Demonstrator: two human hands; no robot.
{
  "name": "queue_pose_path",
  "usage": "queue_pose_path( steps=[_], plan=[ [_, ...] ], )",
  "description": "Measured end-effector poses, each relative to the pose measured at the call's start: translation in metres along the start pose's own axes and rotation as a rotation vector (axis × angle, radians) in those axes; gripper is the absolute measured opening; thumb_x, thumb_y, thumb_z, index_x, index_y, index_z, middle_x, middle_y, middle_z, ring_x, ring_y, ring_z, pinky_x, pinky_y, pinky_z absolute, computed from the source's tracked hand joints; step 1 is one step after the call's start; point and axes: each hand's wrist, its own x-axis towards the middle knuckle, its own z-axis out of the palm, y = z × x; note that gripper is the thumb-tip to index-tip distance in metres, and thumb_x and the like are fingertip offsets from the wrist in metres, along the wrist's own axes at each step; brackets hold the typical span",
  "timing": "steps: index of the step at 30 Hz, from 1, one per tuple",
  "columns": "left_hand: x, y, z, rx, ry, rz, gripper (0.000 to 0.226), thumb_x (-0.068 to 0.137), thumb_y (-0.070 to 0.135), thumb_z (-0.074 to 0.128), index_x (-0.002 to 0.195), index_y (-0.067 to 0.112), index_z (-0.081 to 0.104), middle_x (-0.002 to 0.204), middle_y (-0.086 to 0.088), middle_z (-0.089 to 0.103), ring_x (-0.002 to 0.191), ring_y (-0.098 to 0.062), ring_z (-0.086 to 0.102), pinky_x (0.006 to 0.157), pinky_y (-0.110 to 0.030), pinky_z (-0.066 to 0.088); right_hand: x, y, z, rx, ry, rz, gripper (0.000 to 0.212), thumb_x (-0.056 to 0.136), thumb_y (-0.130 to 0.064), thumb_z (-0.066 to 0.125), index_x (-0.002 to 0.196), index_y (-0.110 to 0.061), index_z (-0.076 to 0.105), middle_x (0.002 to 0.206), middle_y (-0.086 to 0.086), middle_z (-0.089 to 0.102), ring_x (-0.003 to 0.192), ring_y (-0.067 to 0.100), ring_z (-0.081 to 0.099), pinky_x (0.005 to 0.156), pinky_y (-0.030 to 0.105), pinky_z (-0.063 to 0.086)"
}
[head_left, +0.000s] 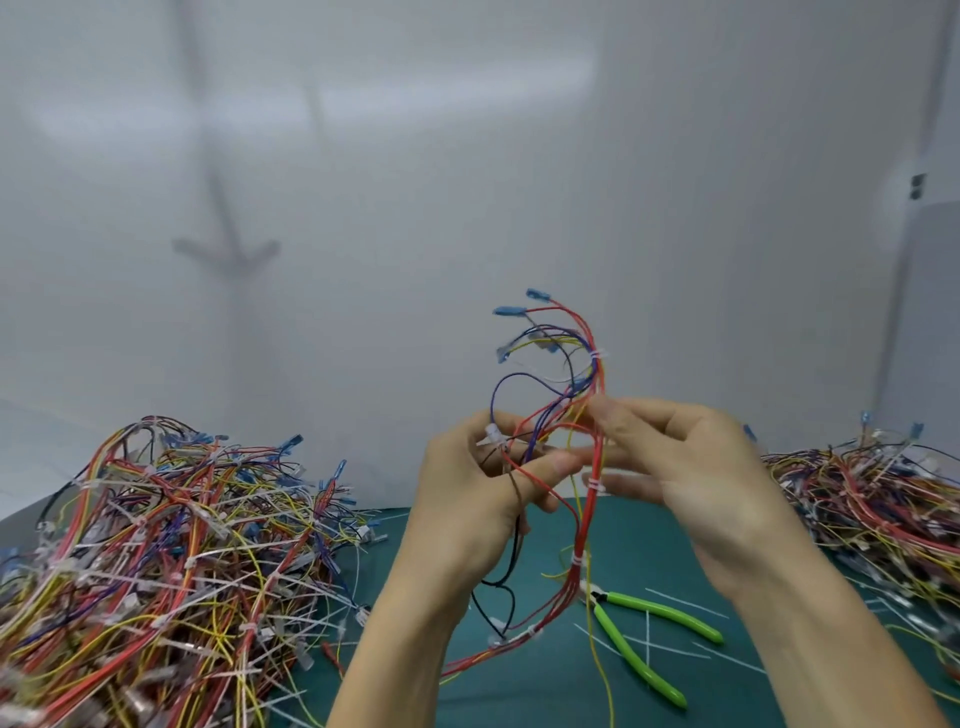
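I hold a wire harness (582, 525) upright in front of me, above a green mat (550, 670). Its red, yellow, purple and black wires end in blue terminals (511, 312) at the top and are bound by white cable ties. My left hand (478, 499) grips several of its wires and a white connector between thumb and fingers. My right hand (691, 467) pinches the bundle near its upper part with thumb and forefinger; it is slightly blurred. The harness tail hangs down onto the mat.
A big heap of similar tied harnesses (156, 561) fills the left of the table. Another heap (878, 499) lies at the right. Green-handled cutters (644, 639) lie on the mat beneath my hands, among cut white tie ends (675, 647). A pale wall stands behind.
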Motion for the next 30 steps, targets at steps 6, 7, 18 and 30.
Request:
queue_pose_path(
  steps=[6,7,18,30],
  plan=[
    [0.0,0.003,-0.005,0.085,0.013,0.069,0.014,0.083,0.014,0.077,0.089,0.014,0.064,0.07,0.0,0.071,0.058,-0.012,0.066,0.045,-0.02,0.044,-0.004,-0.004,0.004,-0.035,-0.188,0.001,0.019,0.09,-0.013,0.066,0.087,-0.023,0.082,0.083,0.003,0.079,0.073,0.011,0.075,0.063,0.017,0.057],
    [0.0,0.003,-0.006,0.115,-0.005,0.08,0.01,0.087,0.018,0.073,0.09,0.016,0.064,0.071,0.002,0.07,0.061,-0.012,0.067,0.046,-0.02,0.046,-0.004,-0.004,0.004,-0.03,-0.179,0.003,0.019,0.089,-0.013,0.067,0.087,-0.024,0.082,0.084,0.003,0.079,0.075,0.013,0.076,0.063,0.018,0.057],
    [0.002,-0.001,-0.011,0.197,-0.148,0.036,0.034,0.097,0.041,0.042,0.119,0.031,0.066,0.102,0.01,0.074,0.094,-0.007,0.069,0.082,-0.03,0.055,-0.001,0.001,0.009,0.093,0.002,-0.039,0.027,0.086,-0.006,0.07,0.08,-0.029,0.082,0.077,0.008,0.077,0.07,0.023,0.076,0.056,0.023,0.058],
    [-0.001,-0.009,-0.048,0.182,-0.371,-0.2,0.015,0.088,0.024,0.072,0.098,0.012,0.072,0.089,-0.007,0.078,0.089,-0.015,0.074,0.076,-0.023,0.058,0.009,0.004,-0.022,0.294,0.232,-0.038,0.017,0.067,-0.02,0.071,0.081,-0.013,0.078,0.077,0.005,0.077,0.068,0.021,0.076,0.053,0.024,0.058]
  ],
)
